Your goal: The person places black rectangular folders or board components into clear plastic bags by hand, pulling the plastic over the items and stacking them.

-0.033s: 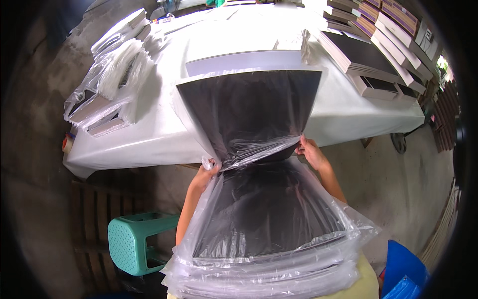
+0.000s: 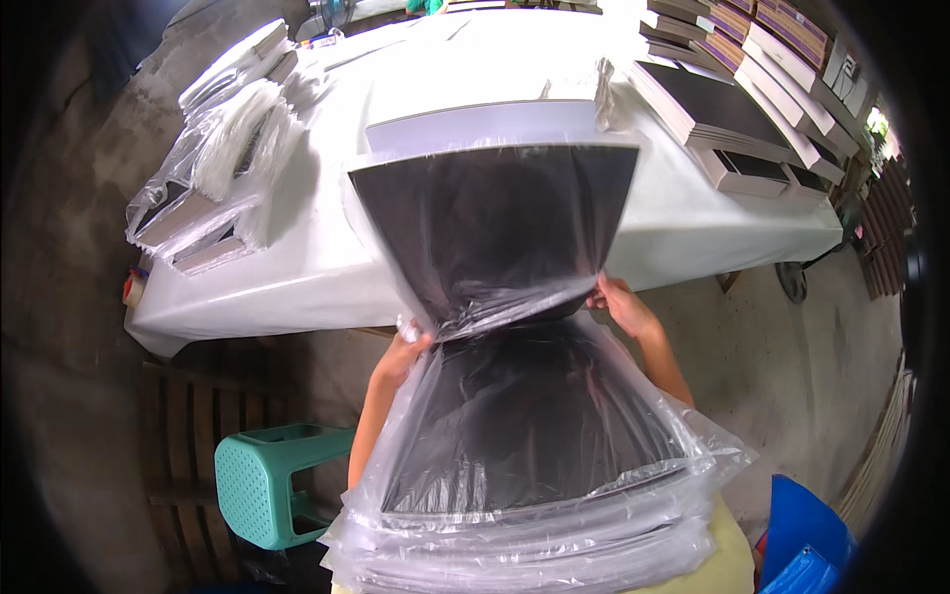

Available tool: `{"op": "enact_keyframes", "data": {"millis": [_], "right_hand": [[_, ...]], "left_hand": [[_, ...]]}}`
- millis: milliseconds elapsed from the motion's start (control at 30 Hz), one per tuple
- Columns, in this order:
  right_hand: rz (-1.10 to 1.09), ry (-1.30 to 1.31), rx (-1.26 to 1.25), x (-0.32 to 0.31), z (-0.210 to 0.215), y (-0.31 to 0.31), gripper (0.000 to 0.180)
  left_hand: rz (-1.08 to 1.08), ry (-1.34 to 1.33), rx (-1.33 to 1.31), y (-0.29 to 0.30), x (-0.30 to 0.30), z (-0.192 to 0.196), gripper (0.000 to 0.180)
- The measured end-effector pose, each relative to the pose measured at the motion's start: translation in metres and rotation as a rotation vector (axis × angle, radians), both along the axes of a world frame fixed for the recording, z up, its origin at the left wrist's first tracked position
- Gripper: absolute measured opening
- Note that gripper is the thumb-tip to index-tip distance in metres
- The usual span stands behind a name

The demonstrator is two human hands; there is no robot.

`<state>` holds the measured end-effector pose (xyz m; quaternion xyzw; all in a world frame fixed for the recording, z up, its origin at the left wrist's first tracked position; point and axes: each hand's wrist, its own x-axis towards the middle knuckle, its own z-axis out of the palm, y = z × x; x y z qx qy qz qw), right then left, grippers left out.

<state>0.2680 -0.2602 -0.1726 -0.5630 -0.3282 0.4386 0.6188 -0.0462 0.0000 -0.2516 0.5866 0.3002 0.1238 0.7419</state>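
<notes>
A flat black board (image 2: 500, 213) stands tilted up in front of me, partly inside a clear plastic bag (image 2: 524, 313) whose mouth is gathered in folds along its lower edge. My left hand (image 2: 401, 358) is closed on the bag's left corner, with a bunch of plastic poking out above the fingers. At the right corner, my right hand (image 2: 623, 305) pinches the bag between thumb and fingers. Below both hands lies another black board (image 2: 524, 421) in clear plastic, topping a stack of bagged boards (image 2: 524, 554) close to my body.
A white-covered table (image 2: 267, 302) spans ahead. On it are bagged boards (image 2: 213, 188) at left, a white stack (image 2: 485, 127) behind the raised board, and black-and-white board stacks (image 2: 712, 109) at right. A green stool (image 2: 247, 490) stands lower left; something blue (image 2: 804, 525) lower right.
The raised board's top edge has dipped slightly. My left hand has shifted a little downward; both hands keep their grip on the bag.
</notes>
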Motion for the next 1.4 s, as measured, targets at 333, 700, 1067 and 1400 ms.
{"op": "enact_keyframes", "data": {"millis": [333, 700, 1067, 1400], "right_hand": [[0.511, -0.417, -0.120, -0.019, 0.046, -0.014, 0.018], [0.492, 0.082, -0.196, -0.042, 0.099, -0.015, 0.044], [-0.071, -0.311, -0.274, 0.005, -0.082, 0.005, 0.047], [0.192, -0.964, 0.110, -0.036, 0.155, 0.066, 0.041]], "left_hand": [[-0.115, 0.288, 0.102, -0.013, -0.005, 0.070, 0.045], [0.052, 0.093, 0.015, -0.009, 0.010, 0.088, 0.034], [0.122, 0.063, 0.027, -0.016, 0.027, 0.026, 0.014], [-0.033, -0.477, 0.346, -0.036, 0.052, 0.241, 0.057]]}}
